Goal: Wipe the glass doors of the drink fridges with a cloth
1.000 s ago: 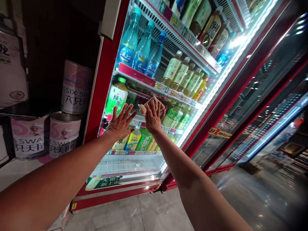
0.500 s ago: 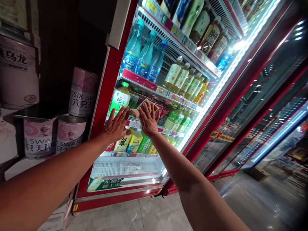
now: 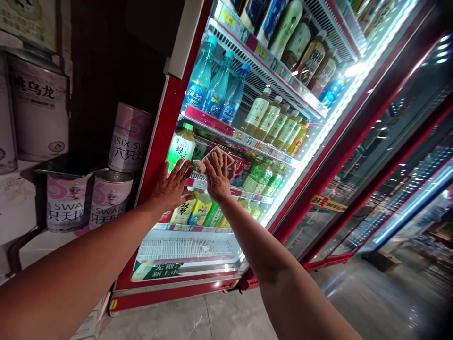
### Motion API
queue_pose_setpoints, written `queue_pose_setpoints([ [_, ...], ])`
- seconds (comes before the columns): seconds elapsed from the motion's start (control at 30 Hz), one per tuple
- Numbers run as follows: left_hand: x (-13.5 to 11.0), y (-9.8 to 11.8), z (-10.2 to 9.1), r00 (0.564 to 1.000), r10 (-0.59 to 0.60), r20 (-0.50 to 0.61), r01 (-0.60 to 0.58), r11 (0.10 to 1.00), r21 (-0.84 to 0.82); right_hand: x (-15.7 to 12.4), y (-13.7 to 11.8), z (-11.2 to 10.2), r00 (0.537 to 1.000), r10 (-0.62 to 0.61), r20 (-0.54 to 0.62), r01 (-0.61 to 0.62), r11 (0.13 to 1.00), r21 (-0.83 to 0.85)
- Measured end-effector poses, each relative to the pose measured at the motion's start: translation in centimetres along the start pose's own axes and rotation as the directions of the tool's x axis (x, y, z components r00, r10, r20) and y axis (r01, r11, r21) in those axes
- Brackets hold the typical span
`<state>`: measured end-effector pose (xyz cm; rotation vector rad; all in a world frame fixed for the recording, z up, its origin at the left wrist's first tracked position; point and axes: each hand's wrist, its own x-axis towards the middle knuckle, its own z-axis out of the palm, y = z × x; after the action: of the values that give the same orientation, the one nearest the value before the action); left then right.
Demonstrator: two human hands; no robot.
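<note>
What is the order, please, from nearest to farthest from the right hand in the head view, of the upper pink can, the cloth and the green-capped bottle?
1. Cloth: directly under the right hand.
2. Green-capped bottle: to that hand's left, inside the cooler.
3. Upper pink can: farther left, outside the cooler.
</note>
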<state>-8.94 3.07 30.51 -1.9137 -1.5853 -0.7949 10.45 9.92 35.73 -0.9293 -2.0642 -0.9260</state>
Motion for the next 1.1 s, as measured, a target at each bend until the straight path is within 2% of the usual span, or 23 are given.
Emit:
queue_pose_setpoints([
  [0.07, -0.1, 0.0, -0.1, 1.000, 0.007, -0.005, -0.007, 1.000, -0.012, -1.1, -0.4, 0.2, 0.995, -0.071, 0.069, 0.072, 0.997, -0.012],
  [0.13, -0.2, 0.1, -0.3, 1.000, 0.012, -0.010, -0.013, 1.000, -0.011, -2.2, -0.3, 0.2, 0.972, -0.194, 0.131, 0.195, 0.981, 0.004],
  [0.2, -0.3, 0.1, -0.7, 1.000, 0.016, -0.011, -0.016, 1.000, -0.001, -2.5, 0.3, -0.2, 0.947, -0.285, 0.148, 0.283, 0.958, 0.035],
  [0.27, -0.5, 0.1, -1.2, 0.999, 0.031, -0.009, -0.031, 0.999, 0.010, -1.6, 0.8, -0.7, 0.951, -0.284, 0.124, 0.280, 0.959, 0.048],
  [0.33, -0.8, -0.2, -1.7, 0.999, 0.039, -0.018, -0.038, 0.999, 0.020, -0.1, 0.7, -1.2, 0.972, -0.219, 0.085, 0.215, 0.975, 0.047],
  [0.4, -1.0, -0.8, -2.0, 0.999, 0.024, -0.039, -0.023, 0.999, 0.028, 1.2, -0.1, -1.4, 0.988, -0.144, 0.050, 0.141, 0.989, 0.045],
  [0.47, -1.2, -1.5, -2.2, 0.999, 0.002, -0.052, -0.001, 1.000, 0.030, 1.3, -1.0, -1.2, 0.991, -0.129, 0.041, 0.127, 0.991, 0.047],
  [0.53, -1.4, -2.2, -2.3, 0.999, -0.002, -0.043, 0.003, 1.000, 0.024, 0.5, -1.7, -0.8, 0.977, -0.203, 0.068, 0.200, 0.978, 0.053],
  [0.63, -1.6, -2.6, -2.4, 1.000, 0.006, -0.023, -0.006, 1.000, 0.017, -0.8, -1.7, -0.6, 0.927, -0.354, 0.123, 0.348, 0.935, 0.072],
  [0.7, -1.7, -2.7, -2.6, 0.999, 0.015, -0.028, -0.015, 1.000, 0.022, -0.5, -1.5, -0.9, 0.920, -0.371, 0.131, 0.363, 0.928, 0.078],
  [0.83, -1.9, -3.0, -3.0, 0.994, -0.008, -0.109, 0.012, 0.999, 0.039, 2.0, -2.1, -1.7, 0.974, -0.217, 0.063, 0.212, 0.974, 0.076],
  [0.9, -1.9, -3.2, -3.2, 0.992, -0.017, -0.125, 0.022, 0.999, 0.034, 2.5, -3.0, -1.6, 0.986, -0.162, 0.034, 0.158, 0.984, 0.083],
  [1.0, -1.9, -3.5, -3.4, 0.996, -0.022, -0.087, 0.024, 1.000, 0.018, 1.4, -4.1, -0.9, 0.964, -0.254, 0.073, 0.245, 0.963, 0.111],
  [1.1, -1.8, -3.6, -3.6, 0.998, -0.025, -0.054, 0.026, 0.999, 0.027, 0.3, -4.1, -0.6, 0.907, -0.398, 0.137, 0.381, 0.915, 0.132],
])
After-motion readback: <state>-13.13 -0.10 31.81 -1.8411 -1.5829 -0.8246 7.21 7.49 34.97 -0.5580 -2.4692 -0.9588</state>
